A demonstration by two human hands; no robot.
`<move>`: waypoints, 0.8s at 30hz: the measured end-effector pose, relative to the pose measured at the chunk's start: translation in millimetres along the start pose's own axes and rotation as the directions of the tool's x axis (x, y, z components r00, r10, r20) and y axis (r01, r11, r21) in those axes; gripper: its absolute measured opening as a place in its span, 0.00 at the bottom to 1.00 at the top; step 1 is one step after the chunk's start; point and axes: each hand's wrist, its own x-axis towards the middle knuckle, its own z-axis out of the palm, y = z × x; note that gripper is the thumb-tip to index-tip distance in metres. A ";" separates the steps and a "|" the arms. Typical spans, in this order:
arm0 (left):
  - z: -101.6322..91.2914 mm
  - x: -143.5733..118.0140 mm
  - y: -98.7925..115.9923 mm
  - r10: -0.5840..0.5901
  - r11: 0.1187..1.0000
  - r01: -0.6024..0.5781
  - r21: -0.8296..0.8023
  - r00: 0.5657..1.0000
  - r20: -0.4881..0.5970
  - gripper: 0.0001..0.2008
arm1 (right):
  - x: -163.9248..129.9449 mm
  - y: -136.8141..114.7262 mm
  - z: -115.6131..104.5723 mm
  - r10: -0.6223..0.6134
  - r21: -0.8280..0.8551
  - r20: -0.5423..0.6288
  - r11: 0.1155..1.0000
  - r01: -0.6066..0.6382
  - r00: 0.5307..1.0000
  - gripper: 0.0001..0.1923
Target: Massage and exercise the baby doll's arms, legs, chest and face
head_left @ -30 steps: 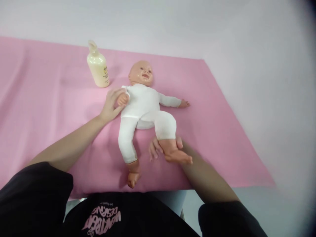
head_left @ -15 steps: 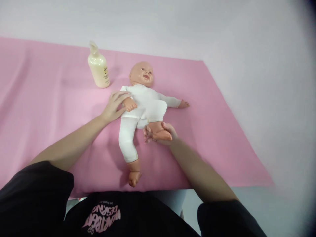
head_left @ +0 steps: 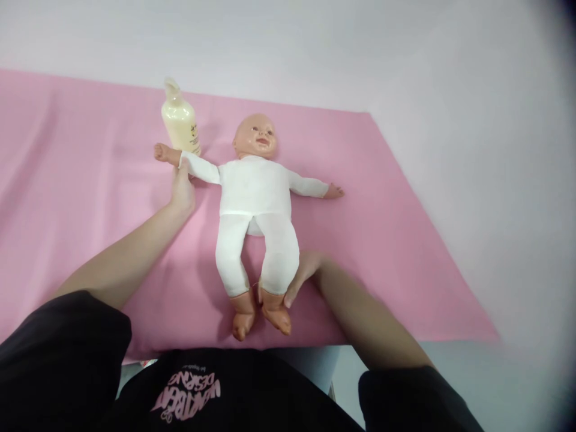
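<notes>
A baby doll (head_left: pixel 256 186) in white lies face up on a pink cloth, both arms spread out to the sides and both legs pointing toward me. My left hand (head_left: pixel 183 186) is under the doll's arm on the left, near its wrist, closed on it with the fingers mostly hidden. Around the lower part of the doll's right-side leg curls my right hand (head_left: pixel 302 276), thumb on the outer side and fingertips showing between the two ankles. The doll's bare feet lie near the cloth's front edge.
A pale yellow pump bottle (head_left: pixel 180 123) stands just behind the doll's outstretched left-side hand. The pink cloth (head_left: pixel 382 258) covers the table up to a white surface at the back and right.
The doll's left-side arm has swung out from its body toward the bottle with my left hand. My right hand has brought the bent leg down straight beside the other.
</notes>
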 end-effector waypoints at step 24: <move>31.7 -43.8 60.2 0.273 0.557 -0.709 0.431 0.647 0.711 0.25 | -3.5 2.7 5.8 -0.231 0.242 -0.788 0.736 0.632 0.571 0.23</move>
